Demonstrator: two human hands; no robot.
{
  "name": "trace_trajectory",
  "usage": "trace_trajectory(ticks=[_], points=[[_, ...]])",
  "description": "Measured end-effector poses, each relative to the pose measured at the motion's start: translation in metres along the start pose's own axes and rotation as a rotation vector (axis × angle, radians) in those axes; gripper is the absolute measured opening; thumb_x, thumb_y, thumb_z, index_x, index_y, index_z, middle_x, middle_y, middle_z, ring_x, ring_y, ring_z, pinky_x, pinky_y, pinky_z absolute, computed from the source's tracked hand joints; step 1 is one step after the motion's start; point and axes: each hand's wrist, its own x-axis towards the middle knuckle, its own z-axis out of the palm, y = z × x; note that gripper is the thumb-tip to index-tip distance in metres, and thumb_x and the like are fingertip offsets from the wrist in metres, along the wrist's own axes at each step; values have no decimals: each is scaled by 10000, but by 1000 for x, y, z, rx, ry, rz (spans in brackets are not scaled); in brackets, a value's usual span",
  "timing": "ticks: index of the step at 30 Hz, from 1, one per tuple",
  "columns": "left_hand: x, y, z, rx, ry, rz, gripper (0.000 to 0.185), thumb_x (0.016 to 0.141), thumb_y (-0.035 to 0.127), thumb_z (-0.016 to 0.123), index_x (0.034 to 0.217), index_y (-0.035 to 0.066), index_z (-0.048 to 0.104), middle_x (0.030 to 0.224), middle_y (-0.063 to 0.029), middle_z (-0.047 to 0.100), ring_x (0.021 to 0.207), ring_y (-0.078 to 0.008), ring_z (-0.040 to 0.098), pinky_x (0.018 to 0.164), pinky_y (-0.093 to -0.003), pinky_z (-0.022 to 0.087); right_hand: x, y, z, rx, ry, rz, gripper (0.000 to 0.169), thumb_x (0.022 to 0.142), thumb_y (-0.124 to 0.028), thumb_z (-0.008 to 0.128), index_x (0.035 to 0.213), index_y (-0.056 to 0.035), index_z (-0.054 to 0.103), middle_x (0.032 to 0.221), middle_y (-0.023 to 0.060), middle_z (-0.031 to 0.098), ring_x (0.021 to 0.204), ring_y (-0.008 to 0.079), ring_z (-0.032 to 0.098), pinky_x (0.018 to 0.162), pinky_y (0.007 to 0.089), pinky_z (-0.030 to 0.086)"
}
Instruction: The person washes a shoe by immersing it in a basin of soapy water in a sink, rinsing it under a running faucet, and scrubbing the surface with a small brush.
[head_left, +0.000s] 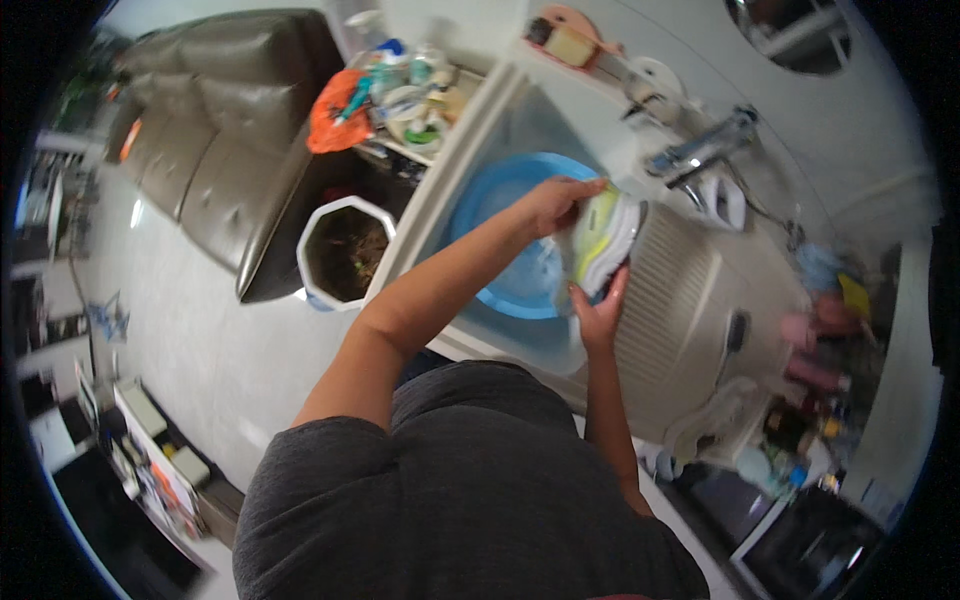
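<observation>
A white and neon-yellow sneaker (602, 238) is held on its side above a laundry sink (517, 341). My left hand (564, 204) grips one end of it, at the upper side. At the other end my right hand (602, 307) clasps the shoe from below, thumb against the near side. Beneath the hands sits a round blue basin (517, 304) with water in it. The sink's ribbed washboard (664, 292) lies just right of the shoe. Part of the shoe is hidden by my fingers, and its edges are slightly blurred.
A chrome faucet (701, 150) juts over the sink's back edge. A pink soap holder (574, 37) and a brush (737, 330) are near the rim. Left of the sink stand an octagonal white planter (345, 300), a cluttered shelf (409, 146) and a leather sofa (225, 135).
</observation>
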Motion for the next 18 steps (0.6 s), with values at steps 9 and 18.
trace_trajectory(ticks=[9,18], points=[[-18,23,36,1539,108,479,459,782,491,709,805,36,656,718,-159,636,675,-364,619,606,-442,471,7,-20,-40,329,415,299,359,907,-37,602,1255,30,548,1302,149,572,1153,222,580,954,329,469],[-14,4,3,1889,-302,717,244,691,204,737,904,106,666,921,-113,644,907,-339,617,815,-457,481,83,-19,-28,310,224,247,289,910,-108,637,1177,-3,608,1195,93,624,1064,169,608,899,304,480]])
